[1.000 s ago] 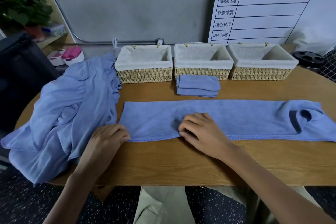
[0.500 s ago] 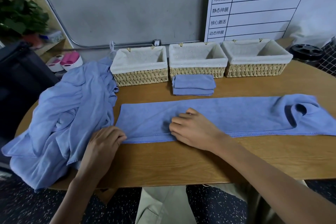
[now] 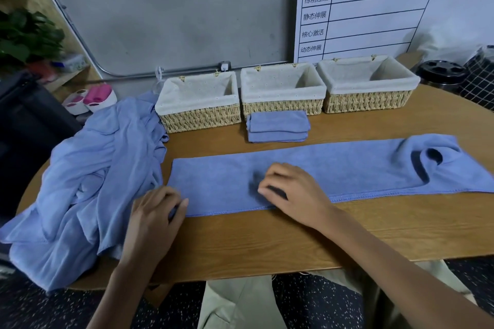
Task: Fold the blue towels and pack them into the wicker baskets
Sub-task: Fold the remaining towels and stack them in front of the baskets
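Centre frame, on oval wooden tabletop (image 3: pixel 267 235): long blue towel strip (image 3: pixel 334 168), lengthwise fold done. Left hand (image 3: pixel 152 216) fingers now pinching lower-left corner; right hand (image 3: pixel 291 192) fingers curled, pressing near edge. Crosswise fold next, probably.

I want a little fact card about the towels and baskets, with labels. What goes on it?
long towel: spread flat across the table, right end rumpled
left hand: grips the long towel's near left corner
right hand: fingers curled on its near edge, around the middle
folded towels: a small stack in front of the middle basket
unfolded pile: heaped at the left, hanging over the table edge
baskets: three in a row at the back, cloth-lined, no towels seen inside
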Tool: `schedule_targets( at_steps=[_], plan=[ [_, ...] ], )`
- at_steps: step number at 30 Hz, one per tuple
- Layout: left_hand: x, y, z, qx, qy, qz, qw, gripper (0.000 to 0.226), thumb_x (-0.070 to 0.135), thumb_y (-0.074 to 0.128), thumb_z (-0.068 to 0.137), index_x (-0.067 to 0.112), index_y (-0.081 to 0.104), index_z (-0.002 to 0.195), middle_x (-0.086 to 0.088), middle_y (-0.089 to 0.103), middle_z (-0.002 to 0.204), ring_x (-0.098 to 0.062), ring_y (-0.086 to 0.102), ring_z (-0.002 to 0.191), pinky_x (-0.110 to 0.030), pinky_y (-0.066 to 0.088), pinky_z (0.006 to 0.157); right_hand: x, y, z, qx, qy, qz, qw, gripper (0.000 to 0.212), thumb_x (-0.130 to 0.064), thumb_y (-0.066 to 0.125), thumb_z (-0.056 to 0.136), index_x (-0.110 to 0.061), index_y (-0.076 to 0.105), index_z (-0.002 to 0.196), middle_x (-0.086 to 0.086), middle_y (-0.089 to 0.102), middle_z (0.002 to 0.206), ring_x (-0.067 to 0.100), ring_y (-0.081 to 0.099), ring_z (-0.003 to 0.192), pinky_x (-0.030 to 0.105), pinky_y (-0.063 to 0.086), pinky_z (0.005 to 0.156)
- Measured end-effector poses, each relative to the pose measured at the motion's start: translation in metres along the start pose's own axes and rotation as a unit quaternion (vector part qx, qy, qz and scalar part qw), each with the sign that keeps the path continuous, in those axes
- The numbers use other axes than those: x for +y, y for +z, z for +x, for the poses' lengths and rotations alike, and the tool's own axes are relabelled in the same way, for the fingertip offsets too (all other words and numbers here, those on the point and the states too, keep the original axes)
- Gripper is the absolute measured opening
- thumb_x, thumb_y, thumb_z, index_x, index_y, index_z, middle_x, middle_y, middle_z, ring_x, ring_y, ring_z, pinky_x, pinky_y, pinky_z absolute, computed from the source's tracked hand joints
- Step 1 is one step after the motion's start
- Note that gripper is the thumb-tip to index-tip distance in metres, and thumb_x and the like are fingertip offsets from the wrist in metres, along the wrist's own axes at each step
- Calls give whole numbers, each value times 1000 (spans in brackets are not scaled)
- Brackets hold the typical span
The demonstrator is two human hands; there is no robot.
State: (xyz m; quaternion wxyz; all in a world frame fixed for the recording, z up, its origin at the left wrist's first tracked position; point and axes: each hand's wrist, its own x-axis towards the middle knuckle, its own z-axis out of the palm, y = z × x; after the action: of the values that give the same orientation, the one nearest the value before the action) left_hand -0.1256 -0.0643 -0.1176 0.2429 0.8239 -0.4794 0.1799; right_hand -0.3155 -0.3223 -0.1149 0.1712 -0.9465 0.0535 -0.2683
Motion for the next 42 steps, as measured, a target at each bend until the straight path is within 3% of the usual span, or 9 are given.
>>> schedule_targets(
  at_steps=[3,6,11,18,21,24,32,37,42],
  plan=[
    [34,17,21,-52,-29,-39,997,42,43,42,96,17,69,115,1,63,126,-22,61,114,-45,48,97,7,6,-2,-37,56,-61,996,29,-41,46,95,-23,64,109,-5,54,111,20,52,98,37,44,81],
    [49,39,31,-193,-49,-5,980,68,63,20,92,34,39,151,6,28,162,-18,21,151,-43,18,120,8,7,-6,-76,72,-77,991,38,-46,38,94,-26,61,115,-5,52,118,21,51,105,38,41,88],
    [39,41,30,-257,-71,36,963,78,72,5,85,42,19,156,14,2,167,-17,-6,155,-49,-2,122,39,-25,-26,-87,147,-111,979,54,-59,34,92,-27,59,127,-1,52,138,25,48,129,46,38,104],
    [96,48,64,-145,-75,9,987,52,45,40,98,21,50,143,-6,44,154,-29,40,142,-55,37,110,106,-91,-88,-88,287,-178,937,74,-70,17,90,-29,46,144,3,37,156,30,32,144,49,28,114],
    [157,84,92,-206,-17,-65,976,53,49,40,103,33,35,154,1,22,165,-26,19,152,-55,26,117,109,-93,-92,-88,286,-163,940,75,-70,15,90,-30,43,147,1,32,159,30,26,148,49,24,116],
    [170,112,92,-297,-5,49,954,66,71,16,96,44,17,156,7,1,168,-26,1,155,-60,16,119,119,-106,-104,-78,284,-146,945,71,-69,20,91,-30,45,144,2,35,157,30,30,146,48,28,116],
    [215,115,120,-185,42,-44,981,55,52,41,93,20,62,131,2,54,142,-24,54,128,-48,46,101,165,-185,-152,172,255,0,952,15,-20,59,97,-17,69,108,-4,65,108,16,62,101,29,48,87],
    [341,151,158,-169,126,-218,953,33,46,50,93,23,71,106,11,60,103,-17,62,97,-40,52,83,216,-210,-165,78,337,-46,937,23,-6,67,92,-14,68,114,5,58,105,26,61,86,35,48,72],
    [414,181,178,-239,176,-154,942,47,42,69,88,26,58,131,5,60,119,-19,57,110,-38,48,87,229,-215,-175,75,318,-39,944,21,-12,75,87,-15,69,107,5,68,101,25,60,93,31,46,74]
  ],
)
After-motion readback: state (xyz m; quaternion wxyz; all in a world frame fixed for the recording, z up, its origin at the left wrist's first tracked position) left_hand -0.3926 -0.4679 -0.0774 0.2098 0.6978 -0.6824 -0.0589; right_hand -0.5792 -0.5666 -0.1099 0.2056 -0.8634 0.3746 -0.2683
